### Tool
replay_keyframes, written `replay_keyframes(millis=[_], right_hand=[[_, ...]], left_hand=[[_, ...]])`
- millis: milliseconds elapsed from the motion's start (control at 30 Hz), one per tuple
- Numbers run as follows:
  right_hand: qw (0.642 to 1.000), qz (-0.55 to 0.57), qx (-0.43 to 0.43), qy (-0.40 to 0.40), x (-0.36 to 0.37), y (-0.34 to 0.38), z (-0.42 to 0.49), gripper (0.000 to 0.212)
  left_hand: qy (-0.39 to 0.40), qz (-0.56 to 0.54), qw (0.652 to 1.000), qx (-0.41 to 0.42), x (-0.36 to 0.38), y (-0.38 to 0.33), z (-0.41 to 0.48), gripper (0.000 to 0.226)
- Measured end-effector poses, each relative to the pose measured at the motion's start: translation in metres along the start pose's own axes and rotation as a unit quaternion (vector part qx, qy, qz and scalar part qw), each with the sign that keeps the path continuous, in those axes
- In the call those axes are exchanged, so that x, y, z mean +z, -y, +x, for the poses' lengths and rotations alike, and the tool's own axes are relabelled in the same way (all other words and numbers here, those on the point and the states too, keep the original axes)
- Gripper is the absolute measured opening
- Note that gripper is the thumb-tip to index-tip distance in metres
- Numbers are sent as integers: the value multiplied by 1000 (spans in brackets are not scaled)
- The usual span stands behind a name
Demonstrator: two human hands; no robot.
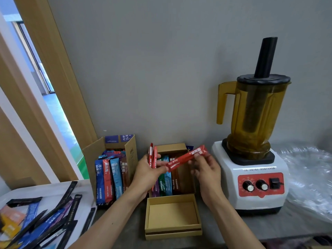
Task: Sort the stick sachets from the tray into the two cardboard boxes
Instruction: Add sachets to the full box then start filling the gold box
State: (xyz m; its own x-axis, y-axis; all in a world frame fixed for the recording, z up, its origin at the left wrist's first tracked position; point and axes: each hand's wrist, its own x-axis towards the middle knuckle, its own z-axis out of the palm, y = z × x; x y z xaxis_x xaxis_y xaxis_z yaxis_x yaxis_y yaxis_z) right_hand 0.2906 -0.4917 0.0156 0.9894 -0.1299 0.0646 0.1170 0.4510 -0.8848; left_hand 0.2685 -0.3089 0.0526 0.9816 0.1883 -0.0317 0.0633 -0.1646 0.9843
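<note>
A red stick sachet [186, 158] lies slanted in the air over the right cardboard box [172, 148], which holds several green, teal and brown sachets. My right hand [206, 168] pinches its upper right end. My left hand [147, 169] touches its lower left end and also grips two or three upright red sachets [152, 155]. The left cardboard box [131, 155] stands open with blue, red and brown sachets leaning inside. The white tray [79, 187] at the bottom left carries several black, blue and orange sachets.
An empty cardboard lid [172, 229] lies in front of the right box. A blender [251, 141] with an amber jug stands at the right. Clear plastic wrap [309, 177] is bunched at the far right. A grey wall is behind.
</note>
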Motion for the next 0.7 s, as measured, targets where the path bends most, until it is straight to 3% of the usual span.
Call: replay_keyframes(millis=[33, 100, 167, 267, 400, 500, 633, 700], right_hand=[[999, -12, -36, -20, 3, 3, 1, 25], [981, -138, -132, -44, 5, 7, 7, 30], [923, -325, -207, -27, 7, 5, 16, 34], [821, -517, -243, 19, 12, -7, 28, 29], [755, -612, -232, 41, 15, -23, 28, 35], [782, -578, -231, 35, 13, -29, 22, 28], [903, -398, -148, 67, 16, -25, 8, 8], [932, -326, -80, 138, 17, -23, 2, 14]], left_hand=[[3, -2, 1000, -7, 0, 2, 0, 44], [-5, -31, 999, -25, -2, 3, 2, 40], [-15, -77, 996, -40, -6, 3, 6, 36], [1, -178, 982, -56, -7, -3, 5, 21], [1, -150, 987, -50, -5, -3, 0, 25], [-2, -143, 989, -37, -7, -1, -1, 26], [4, -142, 990, -15, -6, -3, -2, 26], [7, -135, 991, -5, -5, -4, -1, 25]])
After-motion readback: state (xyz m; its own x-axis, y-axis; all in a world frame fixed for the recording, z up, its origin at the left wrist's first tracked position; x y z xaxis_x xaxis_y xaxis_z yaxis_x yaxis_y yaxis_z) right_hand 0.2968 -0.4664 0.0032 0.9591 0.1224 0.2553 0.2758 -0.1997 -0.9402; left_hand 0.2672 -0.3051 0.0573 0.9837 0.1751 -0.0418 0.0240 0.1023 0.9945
